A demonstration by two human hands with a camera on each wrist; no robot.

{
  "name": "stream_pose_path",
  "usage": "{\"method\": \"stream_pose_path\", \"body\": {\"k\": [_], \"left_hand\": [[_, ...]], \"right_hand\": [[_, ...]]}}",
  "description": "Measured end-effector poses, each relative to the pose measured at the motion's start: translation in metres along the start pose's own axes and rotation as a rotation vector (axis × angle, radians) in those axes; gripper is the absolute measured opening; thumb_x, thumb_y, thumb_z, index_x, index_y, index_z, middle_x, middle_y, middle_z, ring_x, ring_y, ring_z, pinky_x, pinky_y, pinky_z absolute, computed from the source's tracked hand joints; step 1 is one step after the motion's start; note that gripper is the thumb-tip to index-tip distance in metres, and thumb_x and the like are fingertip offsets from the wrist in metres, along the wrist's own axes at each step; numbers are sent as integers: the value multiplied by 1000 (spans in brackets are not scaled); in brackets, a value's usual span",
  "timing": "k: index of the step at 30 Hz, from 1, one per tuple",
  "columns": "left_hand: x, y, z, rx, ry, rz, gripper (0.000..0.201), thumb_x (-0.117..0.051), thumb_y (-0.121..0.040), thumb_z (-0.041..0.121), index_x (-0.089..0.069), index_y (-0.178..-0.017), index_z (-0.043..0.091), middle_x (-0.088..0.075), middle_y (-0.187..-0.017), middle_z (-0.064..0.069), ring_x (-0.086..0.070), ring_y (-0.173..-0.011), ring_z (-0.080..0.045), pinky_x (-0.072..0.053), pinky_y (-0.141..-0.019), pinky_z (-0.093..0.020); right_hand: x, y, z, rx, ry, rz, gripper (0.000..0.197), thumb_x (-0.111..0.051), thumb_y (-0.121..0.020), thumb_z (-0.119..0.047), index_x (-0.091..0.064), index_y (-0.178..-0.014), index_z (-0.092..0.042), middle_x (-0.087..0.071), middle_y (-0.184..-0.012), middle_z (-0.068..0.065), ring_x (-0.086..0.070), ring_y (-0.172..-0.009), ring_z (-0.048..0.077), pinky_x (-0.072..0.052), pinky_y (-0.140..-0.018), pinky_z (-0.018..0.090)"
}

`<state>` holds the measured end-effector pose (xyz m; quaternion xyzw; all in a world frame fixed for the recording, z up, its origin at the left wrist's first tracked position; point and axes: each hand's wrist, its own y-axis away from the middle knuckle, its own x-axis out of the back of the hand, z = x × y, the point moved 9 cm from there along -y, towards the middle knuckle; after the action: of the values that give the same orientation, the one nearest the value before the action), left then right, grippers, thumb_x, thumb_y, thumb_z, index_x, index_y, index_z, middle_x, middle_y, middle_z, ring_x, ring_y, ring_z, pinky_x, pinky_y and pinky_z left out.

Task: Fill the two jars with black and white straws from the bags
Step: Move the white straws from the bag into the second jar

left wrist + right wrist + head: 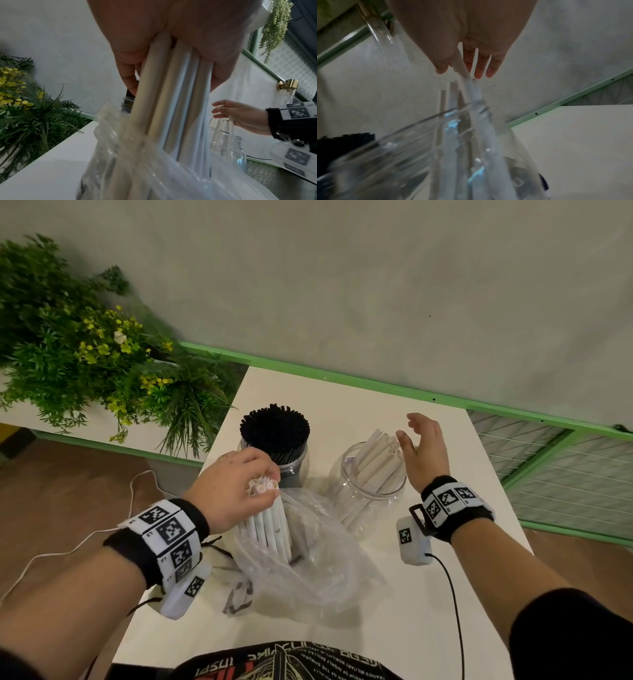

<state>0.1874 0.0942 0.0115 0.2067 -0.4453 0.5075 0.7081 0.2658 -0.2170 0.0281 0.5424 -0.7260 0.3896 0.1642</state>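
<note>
On the white table [428, 594] a clear jar [293, 469] stands packed with black straws [274, 429]. To its right is a second clear jar [363, 494] partly filled with leaning white straws [376, 460]. My left hand [265, 484] grips the top of an upright bundle of white straws [270, 529] that stands in a clear plastic bag [318, 559]; the left wrist view shows fingers and thumb curled round the bundle [171, 101]. My right hand [416, 436] hovers over the right jar's mouth, fingers straight, touching a straw top [467, 81].
Green plants with yellow flowers [85, 354] fill a ledge on the left. A green rail [342, 378] runs behind the table and a wire mesh panel [565, 467] stands to the right. A crumpled empty bag [239, 594] lies near the table's left edge. Cables trail from both wrists.
</note>
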Motion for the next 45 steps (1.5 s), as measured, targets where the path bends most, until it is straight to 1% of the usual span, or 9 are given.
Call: {"method": "stream_pose_path", "body": {"k": [5,8,13,17,21,26,33,39,45], "left_hand": [[-1,0,-1,-1,-4,-7,17,-46,-80,55,-51,-92,43,-52,-106,18,-53,-96,-10,-38,-85,-28],[-1,0,-1,5,-1,-8,17,-46,-80,55,-51,-91,43,-52,-106,18,-53,-96,-10,-38,-85,-28],[0,-1,1,7,-3,-10,19,-45,-79,56,-51,-91,43,-52,-105,18,-53,-96,-11,-37,-84,-28],[0,0,1,14,0,-3,19,-45,-79,56,-51,-91,43,-52,-106,18,-53,-96,-12,-41,-86,-32],[0,0,0,25,4,-3,19,-47,-79,54,-53,-92,41,-52,-105,18,-54,-97,-11,-43,-89,-36],[0,1,0,34,3,-2,24,-46,-79,55,-55,-94,38,-52,-106,17,-53,-97,-12,-44,-88,-37],[-1,1,0,38,10,-15,19,-45,-79,55,-51,-93,43,-52,-107,17,-53,-98,-12,-43,-88,-36],[0,2,2,39,-1,-6,20,-44,-78,56,-50,-92,43,-52,-107,17,-52,-97,-11,-39,-85,-29],[1,2,3,32,-16,-4,19,-43,-78,56,-49,-91,44,-52,-107,18,-51,-96,-11,-34,-82,-26]], "right_hand": [[11,-8,22,-63,53,-9,33,-50,-98,-17,-49,-129,-8,-48,-127,11,-54,-108,24,-39,-87,24],[19,-5,6,49,99,39,31,-47,-99,-17,-52,-128,-8,-50,-127,10,-53,-112,26,-44,-95,36],[-40,19,-6,124,294,-343,57,-45,-97,-45,-29,-147,-23,-28,-153,3,-26,-139,24,-25,-114,38],[-58,7,-9,116,330,-401,62,-44,-95,-52,-21,-149,-34,-19,-157,-1,-24,-140,24,-30,-113,41],[-77,2,-32,263,341,-416,52,-49,-93,-51,-39,-142,-34,-44,-139,2,-41,-122,25,-39,-103,43],[-75,-2,-37,318,356,-296,28,-54,-93,-40,-64,-107,-17,-59,-100,4,-50,-94,28,-46,-83,46],[-50,-17,-44,400,287,-156,19,-63,-91,-28,-66,-90,-9,-59,-89,5,-47,-86,25,-34,-78,27],[-50,-26,-32,385,374,-241,23,-62,-90,-33,-68,-94,-12,-61,-91,5,-48,-88,27,-45,-80,40],[-47,-25,-19,255,251,-225,24,-63,-90,-34,-64,-97,-11,-52,-90,-1,-52,-78,19,-46,-72,33]]}}
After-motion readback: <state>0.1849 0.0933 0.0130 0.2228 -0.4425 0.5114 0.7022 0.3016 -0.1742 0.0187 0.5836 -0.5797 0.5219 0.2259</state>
